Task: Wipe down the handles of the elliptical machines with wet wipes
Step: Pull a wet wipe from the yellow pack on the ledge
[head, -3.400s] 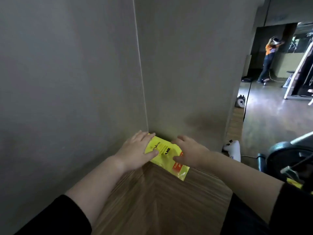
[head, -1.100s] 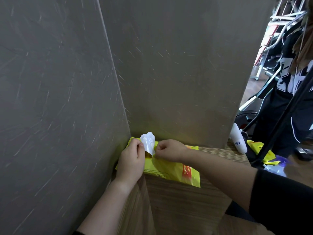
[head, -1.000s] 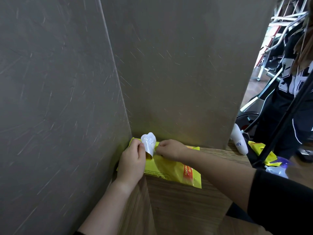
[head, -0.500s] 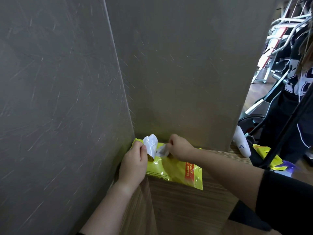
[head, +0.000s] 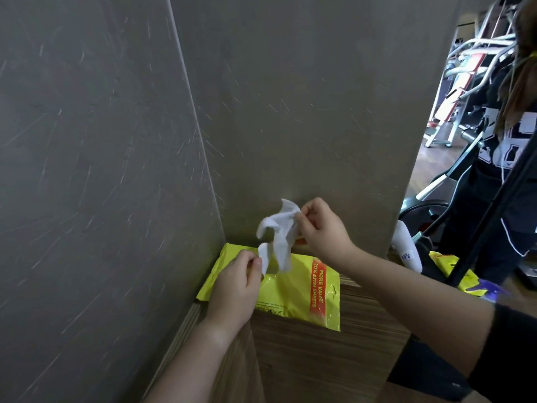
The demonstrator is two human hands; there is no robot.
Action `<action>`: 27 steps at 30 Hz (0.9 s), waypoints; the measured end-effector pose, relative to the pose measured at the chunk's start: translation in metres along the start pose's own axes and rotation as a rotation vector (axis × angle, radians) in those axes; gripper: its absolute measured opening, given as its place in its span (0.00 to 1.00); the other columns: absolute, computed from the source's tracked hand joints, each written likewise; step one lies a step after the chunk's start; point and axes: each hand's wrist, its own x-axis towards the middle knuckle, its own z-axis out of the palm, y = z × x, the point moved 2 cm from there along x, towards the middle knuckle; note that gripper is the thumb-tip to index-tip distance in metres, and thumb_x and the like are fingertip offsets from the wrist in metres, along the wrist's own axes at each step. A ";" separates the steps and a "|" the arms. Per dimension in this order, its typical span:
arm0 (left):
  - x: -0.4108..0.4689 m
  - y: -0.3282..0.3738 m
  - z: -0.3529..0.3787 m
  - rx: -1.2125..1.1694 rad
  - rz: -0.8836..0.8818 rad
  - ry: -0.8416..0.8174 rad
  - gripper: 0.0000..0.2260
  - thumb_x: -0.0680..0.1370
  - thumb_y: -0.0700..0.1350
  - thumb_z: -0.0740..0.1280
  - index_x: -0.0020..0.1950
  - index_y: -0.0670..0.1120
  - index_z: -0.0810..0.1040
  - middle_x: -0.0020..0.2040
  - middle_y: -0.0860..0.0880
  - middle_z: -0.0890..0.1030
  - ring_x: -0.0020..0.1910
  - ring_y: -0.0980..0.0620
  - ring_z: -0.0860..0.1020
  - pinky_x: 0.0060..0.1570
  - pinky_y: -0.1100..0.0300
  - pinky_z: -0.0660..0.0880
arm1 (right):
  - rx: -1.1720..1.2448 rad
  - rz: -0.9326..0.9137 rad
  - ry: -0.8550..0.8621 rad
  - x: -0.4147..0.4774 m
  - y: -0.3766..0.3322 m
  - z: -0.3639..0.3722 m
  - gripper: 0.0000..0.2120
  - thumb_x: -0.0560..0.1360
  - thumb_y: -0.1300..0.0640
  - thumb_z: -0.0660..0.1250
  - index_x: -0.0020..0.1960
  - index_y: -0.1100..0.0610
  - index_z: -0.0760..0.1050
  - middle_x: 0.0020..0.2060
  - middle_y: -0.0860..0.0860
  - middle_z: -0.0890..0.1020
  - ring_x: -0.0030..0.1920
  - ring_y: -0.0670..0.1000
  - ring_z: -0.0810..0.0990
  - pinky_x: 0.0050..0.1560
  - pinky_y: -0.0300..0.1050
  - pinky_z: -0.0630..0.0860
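Note:
A yellow wet wipe pack [head: 299, 292] lies flat on a wooden ledge [head: 319, 362], pushed into the corner of two grey walls. My left hand [head: 235, 286] rests on the pack's left end and pinches its peeled-back white flap [head: 263, 255] between thumb and forefinger. My right hand [head: 322, 228] is raised above the pack and pinches the top of a crumpled white wet wipe [head: 283, 231], which hangs from my fingers down to the pack's opening. No elliptical handle is near my hands.
A white bottle-like object [head: 406, 253] and a second yellow pack [head: 456, 271] lie at the ledge's right end. A person in black [head: 505, 170] stands close on the right beside a dark exercise machine [head: 427, 210]. More gym equipment [head: 465, 68] stands farther back.
My right hand went from the pack's opening upward, drawing a white wipe out. My left hand stays on the pack, holding the flap back.

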 end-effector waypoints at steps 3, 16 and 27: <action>-0.001 0.002 0.009 0.041 0.031 -0.116 0.11 0.82 0.51 0.60 0.41 0.51 0.74 0.35 0.53 0.76 0.36 0.57 0.75 0.37 0.54 0.71 | 0.020 -0.068 0.053 0.005 -0.015 -0.006 0.08 0.80 0.58 0.63 0.43 0.51 0.68 0.39 0.53 0.82 0.39 0.52 0.82 0.37 0.44 0.80; 0.020 0.006 0.026 0.679 -0.099 -0.844 0.22 0.85 0.52 0.48 0.79 0.57 0.51 0.80 0.51 0.42 0.78 0.44 0.39 0.70 0.31 0.39 | -0.082 -0.035 0.039 0.007 -0.003 -0.009 0.05 0.79 0.56 0.64 0.44 0.51 0.69 0.35 0.47 0.78 0.34 0.43 0.74 0.31 0.28 0.68; 0.049 0.069 0.017 -0.637 -0.468 -0.264 0.11 0.80 0.51 0.64 0.47 0.47 0.82 0.45 0.50 0.86 0.48 0.54 0.83 0.51 0.58 0.77 | 0.024 -0.136 0.114 0.005 -0.010 -0.020 0.13 0.75 0.63 0.69 0.43 0.45 0.71 0.39 0.43 0.80 0.41 0.39 0.79 0.44 0.33 0.75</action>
